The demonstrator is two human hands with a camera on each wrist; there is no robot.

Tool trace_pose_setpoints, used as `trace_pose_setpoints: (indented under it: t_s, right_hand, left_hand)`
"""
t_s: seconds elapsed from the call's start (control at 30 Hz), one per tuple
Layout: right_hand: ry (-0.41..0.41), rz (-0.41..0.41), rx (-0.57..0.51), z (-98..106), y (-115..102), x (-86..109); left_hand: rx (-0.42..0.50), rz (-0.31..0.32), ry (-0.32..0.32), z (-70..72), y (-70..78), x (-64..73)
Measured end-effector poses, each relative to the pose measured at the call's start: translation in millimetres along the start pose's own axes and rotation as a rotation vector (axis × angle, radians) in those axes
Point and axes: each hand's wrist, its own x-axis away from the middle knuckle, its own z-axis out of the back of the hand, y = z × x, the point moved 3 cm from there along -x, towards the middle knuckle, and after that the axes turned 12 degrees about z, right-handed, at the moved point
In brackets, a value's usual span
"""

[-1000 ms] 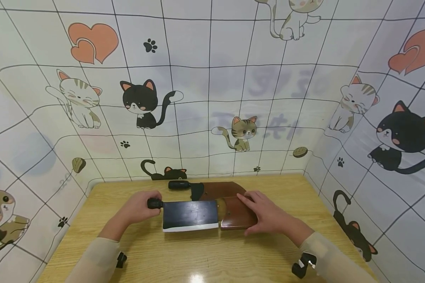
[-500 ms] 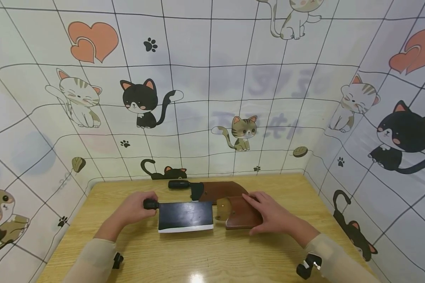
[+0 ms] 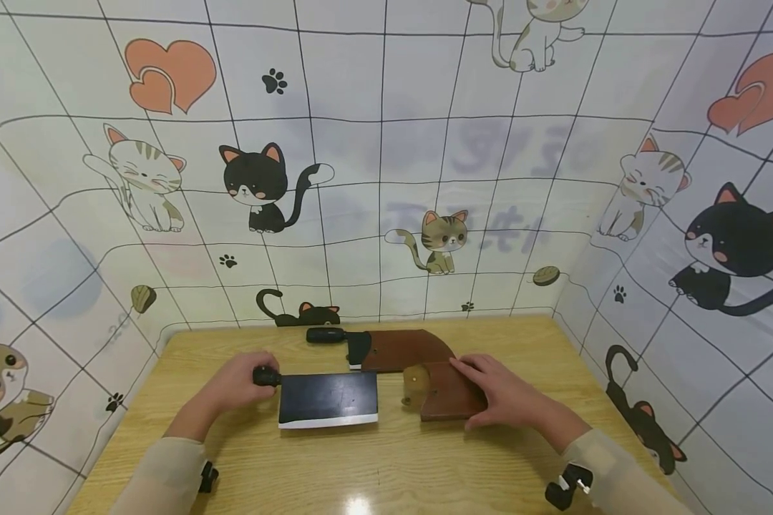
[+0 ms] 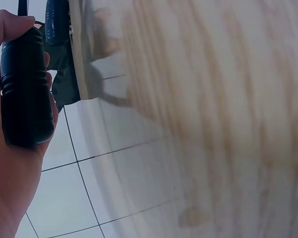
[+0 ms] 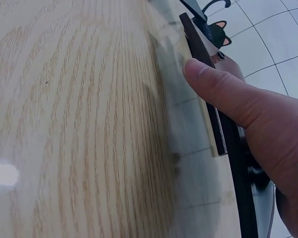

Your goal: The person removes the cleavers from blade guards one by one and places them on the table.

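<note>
In the head view my left hand (image 3: 240,380) grips the black handle of a cleaver (image 3: 328,399), whose dark blade with a pale edge points right, close over the table. The left wrist view shows the ribbed cleaver handle (image 4: 26,91) with fingers and thumb wrapped round it. My right hand (image 3: 504,398) holds a brown leather knife sheath (image 3: 452,398) by its right end, thumb on the near edge and fingers on the far one. An open flap with studs faces the blade, and a gap separates the two. From the right wrist, the thumb (image 5: 216,89) presses the sheath's edge.
Behind lies a second knife with a black handle (image 3: 325,335), its blade mostly inside a brown sheath (image 3: 402,349). Everything is on a wooden table (image 3: 335,472), with a cat-print covered wall (image 3: 354,164) at the back and sides.
The cleaver has moved left and slightly toward the front with my left hand. The sheath has shifted right in my right hand, so the gap between them has opened and its flap shows fully.
</note>
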Motion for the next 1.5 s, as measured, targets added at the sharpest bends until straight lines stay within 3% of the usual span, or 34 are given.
trace_pose_setpoints:
  t_s: [0.13, 0.17, 0.27, 0.37, 0.4, 0.53, 0.8, 1.03, 1.5]
  right_hand:
    - [0.04, 0.048, -0.024, -3.3, 2.6, 3.1]
    - [0.048, 0.078, -0.031, -16.4, 20.5, 5.6]
    - [0.057, 0.088, -0.055, -19.2, 20.7, 7.8]
    - [0.024, 0.058, -0.089, -23.3, 21.8, 8.3]
    - [0.012, 0.026, -0.096, -12.3, 4.6, 6.3]
    - [-0.046, -0.026, -0.116, -16.8, 6.6, 4.1]
    - [-0.115, -0.098, -0.184, -21.9, 12.0, 1.8]
    - [-0.122, -0.063, -0.202, -21.6, 14.2, 1.0]
    - [-0.092, -0.056, -0.217, -22.5, 18.8, 0.6]
  left_hand:
    - [-0.003, 0.028, -0.031, -3.0, -2.4, 0.4]
    - [0.002, 0.033, -0.04, -4.0, -2.9, 0.4]
    - [0.013, 0.031, -0.061, -7.5, -5.3, -0.2]
    - [0.019, 0.02, -0.075, -10.8, -8.2, -1.2]
    - [0.02, 0.016, -0.076, -11.6, -8.9, -1.4]
    - [0.016, 0.014, -0.092, -14.1, -11.4, -1.9]
    - [-0.01, 0.068, -0.135, -16.6, -11.8, -1.3]
    - [-0.045, 0.073, -0.163, -17.0, -9.5, -3.2]
    - [-0.047, 0.154, -0.227, -15.2, 1.3, -0.1]
